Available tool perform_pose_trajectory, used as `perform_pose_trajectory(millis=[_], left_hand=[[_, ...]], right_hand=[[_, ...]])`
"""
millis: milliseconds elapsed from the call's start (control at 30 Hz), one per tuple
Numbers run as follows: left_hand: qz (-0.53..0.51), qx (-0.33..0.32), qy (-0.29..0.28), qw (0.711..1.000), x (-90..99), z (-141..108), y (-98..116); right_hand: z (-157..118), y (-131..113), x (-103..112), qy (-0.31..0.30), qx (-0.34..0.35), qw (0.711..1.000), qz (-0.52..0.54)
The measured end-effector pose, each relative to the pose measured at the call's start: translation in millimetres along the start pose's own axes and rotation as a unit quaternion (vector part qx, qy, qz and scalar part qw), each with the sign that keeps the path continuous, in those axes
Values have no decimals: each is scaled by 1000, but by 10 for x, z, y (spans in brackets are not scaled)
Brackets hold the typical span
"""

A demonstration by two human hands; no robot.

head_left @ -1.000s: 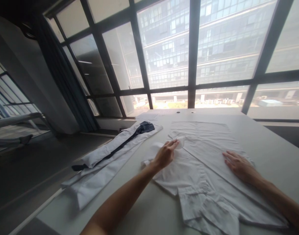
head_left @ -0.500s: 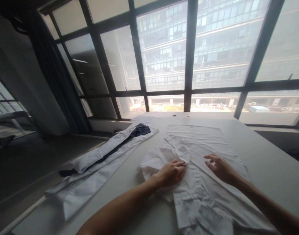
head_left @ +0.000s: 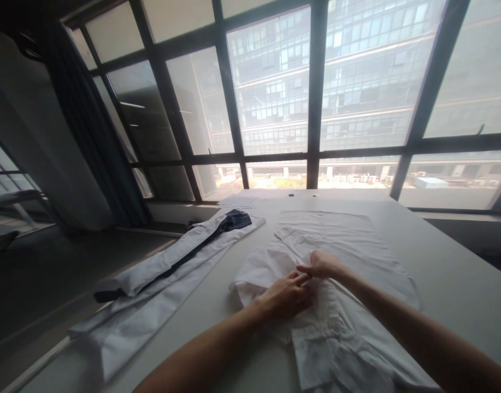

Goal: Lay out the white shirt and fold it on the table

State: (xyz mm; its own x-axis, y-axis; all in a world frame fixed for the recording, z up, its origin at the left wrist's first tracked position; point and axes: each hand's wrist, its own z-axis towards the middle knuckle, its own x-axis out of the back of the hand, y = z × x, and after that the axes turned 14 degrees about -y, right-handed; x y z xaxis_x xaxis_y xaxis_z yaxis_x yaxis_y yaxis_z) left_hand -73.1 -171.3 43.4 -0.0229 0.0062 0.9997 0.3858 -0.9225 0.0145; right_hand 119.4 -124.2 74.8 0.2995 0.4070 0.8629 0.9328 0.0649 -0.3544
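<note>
A white garment, which looks like a shirt (head_left: pixel 348 234), lies spread on the white table (head_left: pixel 205 327), with a sleeve folded across its front. My left hand (head_left: pixel 289 295) rests on that folded part, its fingers curled on the cloth. Right at its fingertips, my right hand (head_left: pixel 322 266) is closed in a pinch at the shirt's fabric. The fingers of both hands meet there, and they partly hide the cloth between them. Nearer to me, a gathered, cuff-like end (head_left: pixel 316 355) of the cloth lies crumpled.
To the left, a folded white garment with dark navy trim (head_left: pixel 180 262) lies along the table's edge. Thin papers (head_left: pixel 237 201) are at the far end. Large windows (head_left: pixel 275 87) stand behind the table, and a dark curtain (head_left: pixel 90 142) hangs at the left.
My right hand has moved left from above the shirt's right side to my left hand, and its fingers have closed on the cloth. My left hand stays nearly in place.
</note>
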Motion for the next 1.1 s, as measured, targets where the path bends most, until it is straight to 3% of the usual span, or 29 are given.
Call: perform_pose_trajectory(millis=[100,167,300,400,500,667,733,833,933,1100], left_hand=[[-5,-14,5,1000,-34,1,-17],[2,-13,-2,1000,-58,-11,-39],[9,36,-5,999,-54,-60,-84],[24,101,15,994,5,-104,-91],[47,170,41,983,86,-151,-95],[72,289,76,952,202,-261,-134],[72,331,77,938,221,-320,-137],[61,385,52,920,211,-414,-106],[34,407,27,913,165,-500,-66],[-47,331,17,942,13,-593,-23]], right_hand=[[-22,-21,86,-71,-19,997,6],[-28,-19,115,-67,-26,997,14],[-8,103,168,53,-24,997,46],[-14,277,302,158,-8,978,140],[-68,429,525,267,49,914,303],[-178,557,879,416,171,722,525],[-183,604,963,446,184,667,568],[-144,694,1019,444,185,622,618],[-84,786,1029,430,183,600,649],[29,924,1046,432,163,575,676]])
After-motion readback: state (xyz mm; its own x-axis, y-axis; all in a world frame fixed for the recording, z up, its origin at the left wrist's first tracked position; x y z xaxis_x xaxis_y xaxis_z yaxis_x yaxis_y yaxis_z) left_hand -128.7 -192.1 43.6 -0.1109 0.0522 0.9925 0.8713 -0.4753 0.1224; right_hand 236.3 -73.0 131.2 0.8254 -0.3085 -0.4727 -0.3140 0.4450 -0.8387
